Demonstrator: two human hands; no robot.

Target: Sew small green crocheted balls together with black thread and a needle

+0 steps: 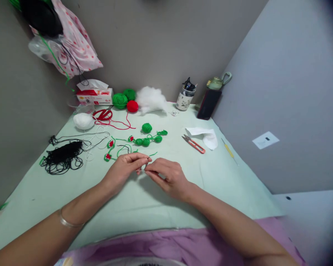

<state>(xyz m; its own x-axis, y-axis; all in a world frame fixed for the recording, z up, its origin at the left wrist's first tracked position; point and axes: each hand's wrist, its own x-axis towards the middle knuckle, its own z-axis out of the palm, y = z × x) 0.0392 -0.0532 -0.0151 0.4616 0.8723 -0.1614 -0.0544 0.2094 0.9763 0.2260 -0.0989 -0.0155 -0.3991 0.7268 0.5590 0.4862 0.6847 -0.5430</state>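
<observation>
Dark strand [147,163], pinched in the fingers of left hand [124,167] and right hand [170,175] in front of the small green ball [147,128], could slip if either grip slackens.

Apparently a home craft corner: yarn balls [120,101], white stuffing [152,99], thread snips [196,145], tissue box [94,98] on a cloth-covered table [180,210].

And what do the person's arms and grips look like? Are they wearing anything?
Yes! The left arm wears a thin, shiny, silvery bangle. I see no bracelet on the right arm. Both arms look bare, with no sleeves in view. The left grip and right grip are plain human hands with no gloves. I can't make out any rings or markings.
</observation>
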